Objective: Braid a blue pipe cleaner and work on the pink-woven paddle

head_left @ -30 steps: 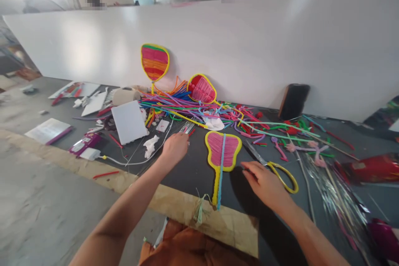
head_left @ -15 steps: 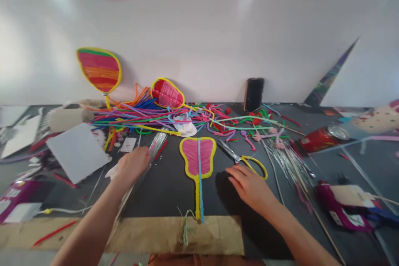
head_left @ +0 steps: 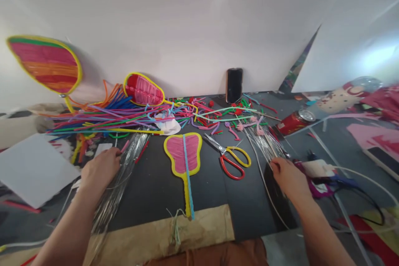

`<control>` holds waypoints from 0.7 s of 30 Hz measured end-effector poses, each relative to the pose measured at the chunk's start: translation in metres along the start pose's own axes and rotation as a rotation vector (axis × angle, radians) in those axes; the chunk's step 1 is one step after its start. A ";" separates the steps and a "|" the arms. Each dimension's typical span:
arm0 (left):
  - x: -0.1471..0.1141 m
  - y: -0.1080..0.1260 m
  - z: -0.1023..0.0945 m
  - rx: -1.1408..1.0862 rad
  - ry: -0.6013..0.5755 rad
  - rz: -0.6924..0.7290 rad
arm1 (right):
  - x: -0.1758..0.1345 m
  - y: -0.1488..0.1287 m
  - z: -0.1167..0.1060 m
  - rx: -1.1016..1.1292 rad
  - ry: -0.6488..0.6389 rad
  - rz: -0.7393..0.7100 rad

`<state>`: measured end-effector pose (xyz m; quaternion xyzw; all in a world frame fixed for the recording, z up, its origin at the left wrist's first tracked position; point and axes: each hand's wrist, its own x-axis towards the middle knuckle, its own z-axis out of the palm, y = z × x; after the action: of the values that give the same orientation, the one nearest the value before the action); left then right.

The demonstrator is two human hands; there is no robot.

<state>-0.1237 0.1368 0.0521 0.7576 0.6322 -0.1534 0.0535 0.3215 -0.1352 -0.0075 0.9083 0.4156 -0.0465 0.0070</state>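
Observation:
A fan-shaped piece (head_left: 177, 156) with a yellow fuzzy border and pink inside lies in the middle, a light blue pipe cleaner (head_left: 188, 174) running along it. My left hand (head_left: 101, 170) is closed beside a bundle of shiny wires (head_left: 134, 149); a short pink piece (head_left: 125, 146) shows at its fingertips, and whether they hold it is unclear. My right hand (head_left: 289, 178) has its fingers bent together at another bundle of thin wires (head_left: 264, 141); what they grip is hidden. Between the fan and my right hand, scissors (head_left: 229, 153) with red and yellow handles lie apart from both.
Colourful pipe cleaners (head_left: 102, 118) are heaped along the back. Two finished fans (head_left: 50, 64) and a phone (head_left: 234, 85) lean on the white partition (head_left: 174, 29). A red can (head_left: 294, 122) and purple glue gun (head_left: 318, 187) are right; white board (head_left: 34, 170) left; brown paper (head_left: 140, 235) in front.
My right hand has moved right, off the scissors' handles to the wire bundle. My left hand stays near the left wires. The view has turned down and right.

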 end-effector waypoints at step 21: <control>-0.078 -0.010 0.068 0.152 0.289 0.323 | 0.013 0.001 -0.001 0.188 -0.209 0.100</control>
<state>-0.1572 0.0463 0.0124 0.8648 0.4906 -0.0801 -0.0709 0.3309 -0.1257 -0.0081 0.9148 0.3606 -0.1789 -0.0326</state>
